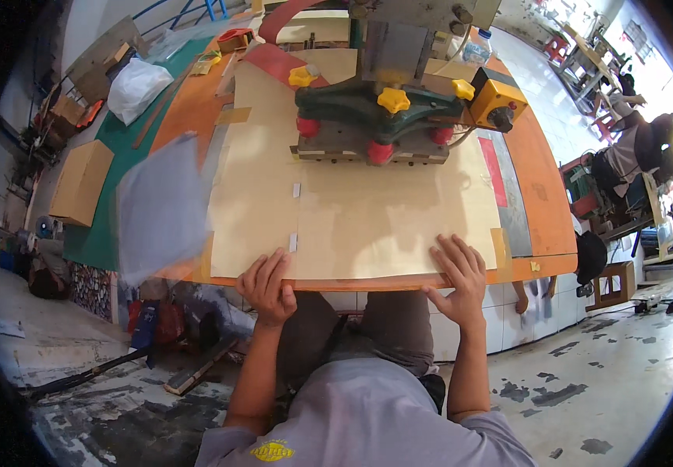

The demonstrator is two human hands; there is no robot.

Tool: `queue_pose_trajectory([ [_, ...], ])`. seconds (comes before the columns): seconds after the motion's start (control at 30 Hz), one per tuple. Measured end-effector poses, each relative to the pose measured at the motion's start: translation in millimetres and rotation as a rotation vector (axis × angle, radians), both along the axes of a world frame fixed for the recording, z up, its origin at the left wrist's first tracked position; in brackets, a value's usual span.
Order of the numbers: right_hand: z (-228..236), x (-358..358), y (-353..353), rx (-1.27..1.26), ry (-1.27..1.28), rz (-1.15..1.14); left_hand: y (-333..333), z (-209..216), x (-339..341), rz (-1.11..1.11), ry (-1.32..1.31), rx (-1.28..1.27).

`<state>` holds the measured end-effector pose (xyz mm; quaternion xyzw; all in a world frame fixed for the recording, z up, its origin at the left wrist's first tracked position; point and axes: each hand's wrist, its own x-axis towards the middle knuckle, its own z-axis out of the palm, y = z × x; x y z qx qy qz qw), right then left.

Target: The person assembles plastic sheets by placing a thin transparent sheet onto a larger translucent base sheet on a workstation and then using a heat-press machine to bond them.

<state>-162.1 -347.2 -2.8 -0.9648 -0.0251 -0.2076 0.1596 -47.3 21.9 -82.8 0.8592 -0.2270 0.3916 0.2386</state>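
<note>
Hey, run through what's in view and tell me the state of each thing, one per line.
Left hand: fingers bent, at the cream sheet's front edge
Right hand: open, fingers extended on the sheet
Cream sheet: spread flat
Green press: above the sheet; contact unclear
Translucent plastic: blurred
White bag: crumpled
Cardboard box: apparently closed

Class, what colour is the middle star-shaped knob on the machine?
The knob is yellow, seen best in the head view.
</note>
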Motion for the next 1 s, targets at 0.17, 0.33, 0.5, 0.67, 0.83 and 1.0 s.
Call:
queue_pose_trajectory([
  [0.17,-2.1,2.3,1.7,0.007,-0.033,-0.016,1.6,-3.9,0.9,0.019,-0.01,0.011],
  [0.33,-0.8,1.4,4.1,0.015,-0.044,-0.03,-0.2,-2.6,0.8,0.011,-0.025,0.009],
  [0.5,1.2,-1.8,9.3,0.069,-0.035,-0.048,0.4,-5.2,0.9,0.004,-0.012,0.012],
  [0.67,7.1,-1.0,37.8,0.095,-0.002,0.006,1.8,-4.0,-1.5,-0.001,0.013,0.015],
  [0.83,12.5,5.2,58.0,0.054,-0.01,-0.034,-0.7,-2.7,2.7,0.025,-0.029,0.004],
  [1.0,24.4,11.5,58.8,0.051,0.033,0.042,-1.9,-2.9,1.3,0.026,-0.034,-0.002],
])
